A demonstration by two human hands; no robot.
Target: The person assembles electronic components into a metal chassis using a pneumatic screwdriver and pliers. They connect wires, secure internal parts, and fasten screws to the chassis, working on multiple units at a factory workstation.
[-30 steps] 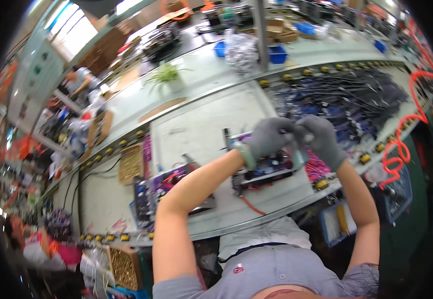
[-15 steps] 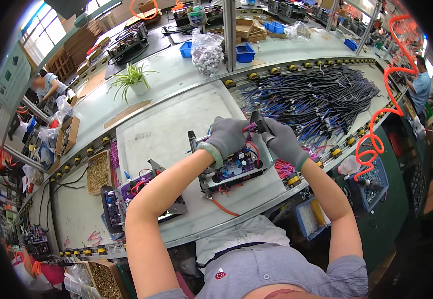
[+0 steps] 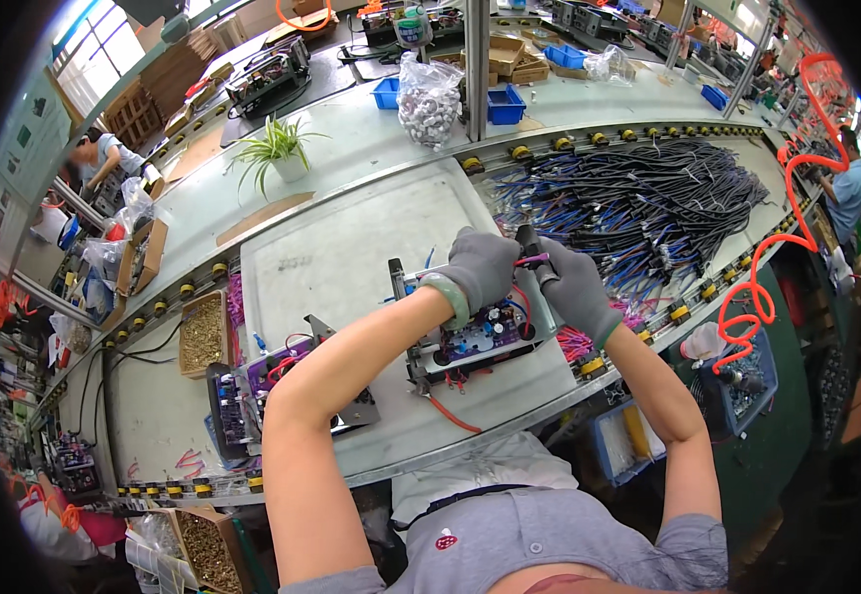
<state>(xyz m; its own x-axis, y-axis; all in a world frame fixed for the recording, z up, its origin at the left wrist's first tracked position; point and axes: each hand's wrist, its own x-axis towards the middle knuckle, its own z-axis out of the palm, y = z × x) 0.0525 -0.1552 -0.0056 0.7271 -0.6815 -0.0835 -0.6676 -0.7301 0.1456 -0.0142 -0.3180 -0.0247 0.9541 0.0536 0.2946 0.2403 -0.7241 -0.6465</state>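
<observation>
In the head view, since the earlier frame our left hand has edged closer to our right hand, and the whole scene sits slightly farther right. Both hands are gloved in grey and meet just right of the frame's centre. Our left fingers pinch a purple wire end; our right fingers and thumb close on a dark piece beside it. Just below the left hand, near the centre, lies the open circuit-board chassis. An orange-handled tool rests below that. A second chassis stands lower left, black-sheathed cables spread at upper right, and a potted plant sits upper left.
</observation>
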